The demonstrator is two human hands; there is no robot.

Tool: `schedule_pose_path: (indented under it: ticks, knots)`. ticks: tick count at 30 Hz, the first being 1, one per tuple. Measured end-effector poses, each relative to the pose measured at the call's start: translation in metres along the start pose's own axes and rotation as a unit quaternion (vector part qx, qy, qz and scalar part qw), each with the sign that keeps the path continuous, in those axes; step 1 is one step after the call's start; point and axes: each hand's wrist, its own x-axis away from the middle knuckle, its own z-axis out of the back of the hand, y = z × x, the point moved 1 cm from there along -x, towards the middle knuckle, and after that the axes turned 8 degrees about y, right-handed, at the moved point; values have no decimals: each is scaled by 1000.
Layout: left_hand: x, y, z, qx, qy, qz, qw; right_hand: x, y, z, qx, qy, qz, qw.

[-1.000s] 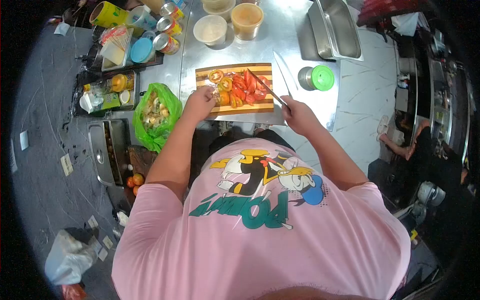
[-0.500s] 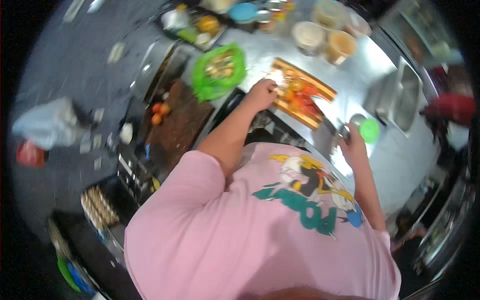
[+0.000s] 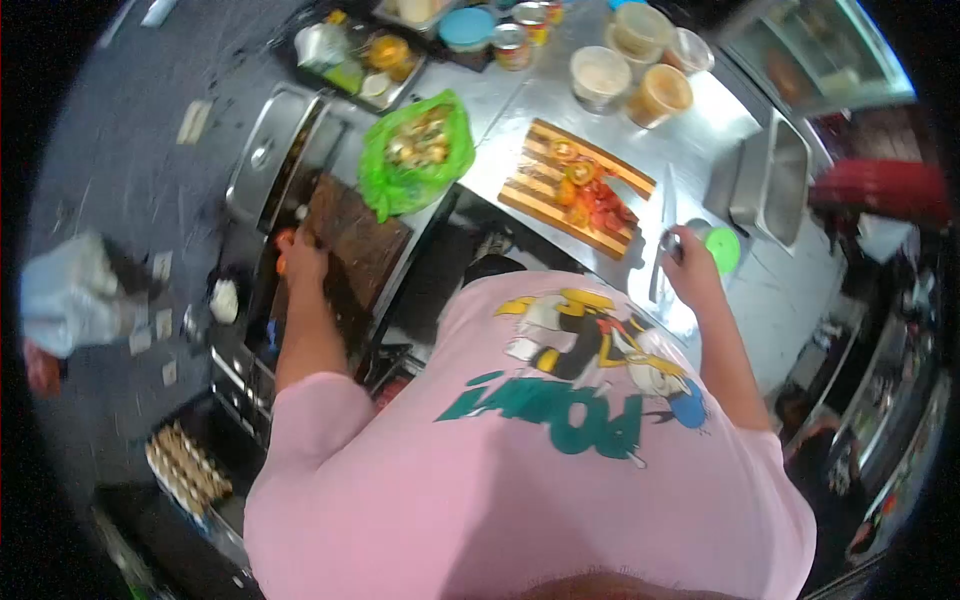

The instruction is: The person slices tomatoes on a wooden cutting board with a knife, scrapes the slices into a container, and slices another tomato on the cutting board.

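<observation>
At the left, my left hand [image 3: 306, 260] closes around a tomato [image 3: 284, 240] at the edge of a dark brown chopping board [image 3: 365, 235]; part of the fruit is hidden by my fingers. My right hand [image 3: 693, 268] grips a knife by its handle, its blade [image 3: 627, 194] reaching over the right side of a striped wooden cutting board [image 3: 525, 185]. Cut tomato pieces [image 3: 598, 203] and tomato slices [image 3: 565, 152] lie on that striped board. Beside my right hand is a round green lid or container [image 3: 721, 247].
A green plastic bag [image 3: 380, 185] with cut food inside sits between the boards. Tubs [image 3: 600, 78] and cans [image 3: 512, 48] stand at the back. Steel pans [image 3: 770, 185] are on the right, and egg trays [image 3: 188, 470] at lower left. Another person [image 3: 828, 490] is at lower right.
My left hand has left the striped board and swung left to the tomatoes by the dark board. My right hand keeps the knife near the striped board's right side. The view has shifted slightly.
</observation>
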Motion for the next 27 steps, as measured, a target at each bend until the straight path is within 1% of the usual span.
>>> schedule_pose_path:
  ticks: [1, 2, 3, 5, 6, 7, 8, 9, 10, 11, 13, 14, 15, 16, 17, 18, 19, 20, 21, 22, 23, 24, 25, 27]
  knots:
    - [1, 4, 12, -19, -19, -3, 1000, -1, -13, -3, 6, -10, -28, 1000]
    - [-2, 6, 16, -25, -36, 1, 999, -2, -9, -15, -35, -2, -20, 999]
    - [-8, 4, 15, -32, -54, 6, 998, -1, -33, -16, -16, -31, -67, 997]
    - [-22, -17, -8, -50, -39, -44, 997, -2, -51, -38, 8, -61, -47, 997]
    - [-32, -30, -21, -49, -32, -69, 996, -3, -52, -58, -2, -51, -39, 998]
    - [-37, -36, -29, -47, -25, -94, 994, 2, -55, -76, -55, -27, -3, 998]
    - [-38, -35, -29, -45, -40, -101, 993, -2, -58, -93, -12, -65, -40, 997]
    - [-39, -32, -25, -45, -54, -107, 992, 0, -61, -106, -32, -68, -10, 997]
    - [-39, -29, -21, -43, -55, -124, 990, 3, -56, -129, -76, -22, 23, 997]
    - [-39, -27, -17, -52, -43, -154, 986, 5, -59, -137, -76, -12, 11, 997]
    - [-45, -32, -17, -63, -30, -194, 979, 5, -62, -151, -51, -54, -15, 997]
    - [-53, -37, -23, 120, -133, -114, 977, 5, -60, -156, -44, -49, -17, 998]
    - [-57, -28, -21, 295, -232, -27, 927, 5, -59, -156, -43, -43, -23, 998]
    - [-58, -21, -17, 295, -233, -33, 926, 5, -57, -157, -29, -40, -32, 998]
    - [-56, -19, -12, 425, -338, 33, 839, 5, -55, -158, -17, -38, -40, 998]
    - [-50, -11, -1, 537, -429, 97, 720, 6, -54, -156, -20, -35, -42, 998]
    - [-49, 2, 7, 534, -428, 92, 723, 4, -51, -151, -34, -40, -61, 997]
    - [-49, 21, 12, 528, -472, 74, 702, 4, -49, -148, -49, -47, -80, 994]
    - [-47, 40, 16, 520, -516, 59, 678, 4, -48, -146, -55, -45, -84, 994]
    - [-45, 56, 16, 514, -517, 56, 682, 4, -46, -143, -24, -36, -71, 997]
    - [-41, 74, 14, 545, -532, 13, 648, 4, -42, -140, 9, -28, -58, 998]
    - [-36, 92, 13, 574, -544, -28, 611, 2, -32, -145, 8, -14, -38, 999]
    - [-31, 112, 15, 570, -545, -29, 614, 3, -31, -145, 4, -13, -41, 999]
    - [-18, 157, 22, 477, -519, -160, 690, 2, -32, -140, -21, -29, -72, 997]
